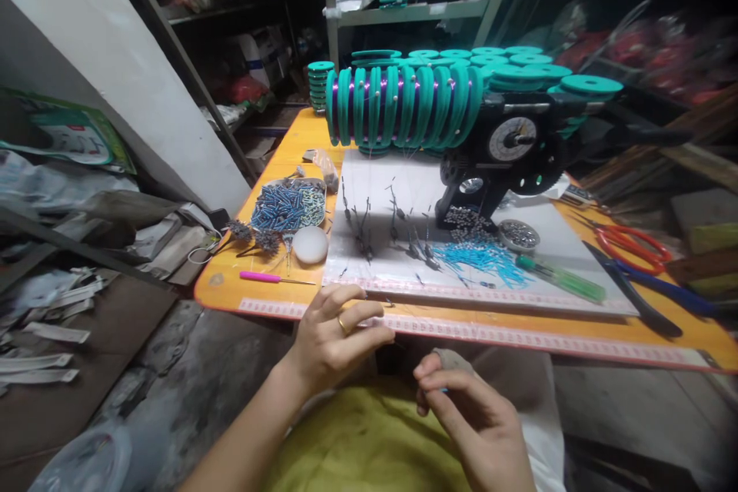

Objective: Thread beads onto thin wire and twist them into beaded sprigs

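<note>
Both hands work just below the near edge of the orange table point(461, 327), over the lap. The left hand point(331, 342) has its fingers curled together in a pinch, and the right hand point(470, 411) pinches too, a fabric guard on one fingertip; a glint of blue shows at its fingers. This reads as threading or tying fine line. Whatever is held is too thin to make out. The loose blue beads point(481, 257) lie on the white mat point(403, 192), under the rack of teal spools point(403, 104).
</note>
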`<state>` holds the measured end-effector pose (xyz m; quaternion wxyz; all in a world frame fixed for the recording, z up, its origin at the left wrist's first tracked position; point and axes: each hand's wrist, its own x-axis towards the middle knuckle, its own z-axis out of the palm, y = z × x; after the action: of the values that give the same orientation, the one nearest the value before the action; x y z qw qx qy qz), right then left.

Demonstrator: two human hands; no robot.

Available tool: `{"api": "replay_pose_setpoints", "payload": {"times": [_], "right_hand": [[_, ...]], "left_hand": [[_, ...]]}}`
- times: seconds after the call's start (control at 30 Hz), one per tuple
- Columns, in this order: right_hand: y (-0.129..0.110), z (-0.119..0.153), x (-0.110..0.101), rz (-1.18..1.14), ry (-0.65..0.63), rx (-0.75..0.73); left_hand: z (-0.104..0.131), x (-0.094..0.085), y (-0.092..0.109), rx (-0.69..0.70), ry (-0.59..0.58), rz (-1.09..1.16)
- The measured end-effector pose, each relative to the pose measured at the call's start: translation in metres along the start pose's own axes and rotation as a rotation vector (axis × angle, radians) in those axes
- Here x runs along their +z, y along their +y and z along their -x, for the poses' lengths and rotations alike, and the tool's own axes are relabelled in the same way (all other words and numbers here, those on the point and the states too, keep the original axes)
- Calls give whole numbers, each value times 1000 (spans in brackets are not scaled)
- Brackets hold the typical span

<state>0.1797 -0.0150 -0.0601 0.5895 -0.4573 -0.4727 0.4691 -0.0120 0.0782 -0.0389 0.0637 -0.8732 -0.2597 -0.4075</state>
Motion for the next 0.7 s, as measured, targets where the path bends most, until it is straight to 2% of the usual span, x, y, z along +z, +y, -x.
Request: {"api": "replay_pose_setpoints", "payload": {"times": [0.1,0.23,0.37,0.53,0.7], "right_hand": [[-3,-2,-2,16,-15,-45],[-8,-2,2,22,0,-46],[-13,1,14,-55,74,52],[-21,-6,25,-82,12,43],[-27,-14,25,32,-61,-164]], "left_hand": [[2,-8,5,-99,95,202],[5,-12,26,-352,254,491],[7,-6,47,-563,248,514],[6,1,59,-566,230,419],[6,-2,67,-568,230,401]]}}
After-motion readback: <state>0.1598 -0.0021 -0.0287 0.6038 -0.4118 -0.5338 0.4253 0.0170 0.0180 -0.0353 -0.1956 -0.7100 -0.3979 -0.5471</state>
